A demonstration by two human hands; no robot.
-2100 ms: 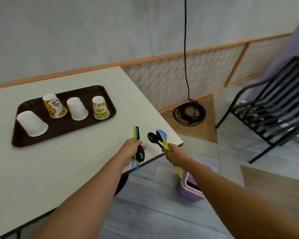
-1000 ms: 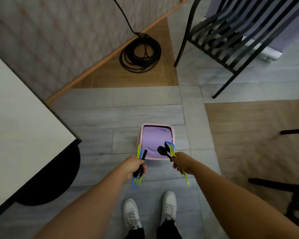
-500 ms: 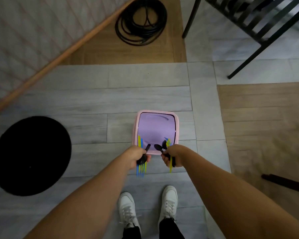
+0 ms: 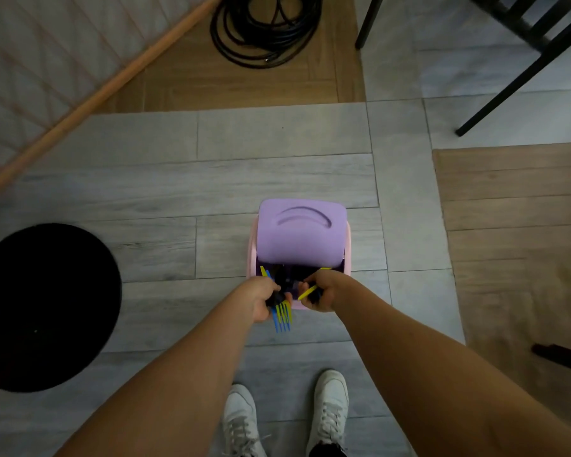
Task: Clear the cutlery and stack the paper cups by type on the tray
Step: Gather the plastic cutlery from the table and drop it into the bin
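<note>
A small pink bin [image 4: 252,255] with a purple swing lid [image 4: 300,235] stands on the floor in front of me. The lid is tipped, leaving a dark gap along its near edge. My left hand [image 4: 261,300] is shut on a bundle of plastic cutlery [image 4: 281,316]: blue and yellow fork tines stick out toward me, the handles point into the gap. My right hand [image 4: 322,291] grips more cutlery [image 4: 308,291] at the gap's right side; only a yellow handle shows. The tray and paper cups are out of view.
A black round table base [image 4: 43,308] lies on the floor at left. A coiled black cable [image 4: 264,31] sits at the top by the wall. Black chair legs [image 4: 508,77] stand at the top right. My white shoes [image 4: 287,420] are just behind the bin.
My view dropped from the table to the floor. Both hands carried the cutlery down to the bin and now press it into the gap under the tipped lid.
</note>
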